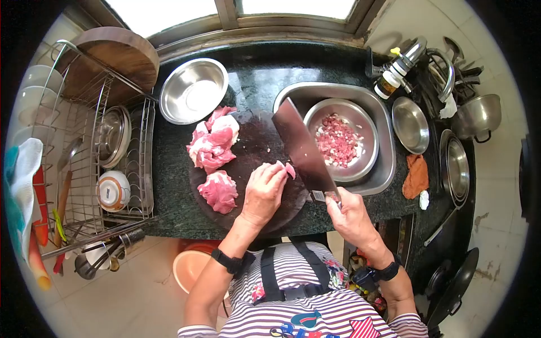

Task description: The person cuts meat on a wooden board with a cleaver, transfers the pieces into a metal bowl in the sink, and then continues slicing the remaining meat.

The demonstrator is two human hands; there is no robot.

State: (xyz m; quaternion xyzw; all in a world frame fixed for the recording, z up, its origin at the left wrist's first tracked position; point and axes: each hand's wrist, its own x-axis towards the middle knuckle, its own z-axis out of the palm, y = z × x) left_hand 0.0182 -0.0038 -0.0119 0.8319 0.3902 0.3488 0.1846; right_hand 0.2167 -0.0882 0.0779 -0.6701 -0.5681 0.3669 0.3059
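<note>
My left hand (pixel 264 191) presses down on the dark round cutting board (pixel 256 132), its fingers curled over a small piece of meat (pixel 290 170) that pokes out past the fingertips. My right hand (pixel 355 218) grips the handle of a cleaver (pixel 304 147). The broad blade is tilted beside the left fingertips, overlapping the board's right edge and the sink's near rim. Larger chunks of raw meat (pixel 213 145) lie on the board's left side, with a separate lump (pixel 218 192) below them. Diced meat (pixel 337 141) sits in a steel bowl (pixel 369 147) inside the sink.
The steel sink (pixel 385 163) adjoins the board on the right. A steel basin (pixel 194 93) stands at the back left. A wire dish rack (pixel 101 163) is on the left. A small steel bowl (pixel 410 125) and an orange cloth (pixel 416 176) lie right of the sink.
</note>
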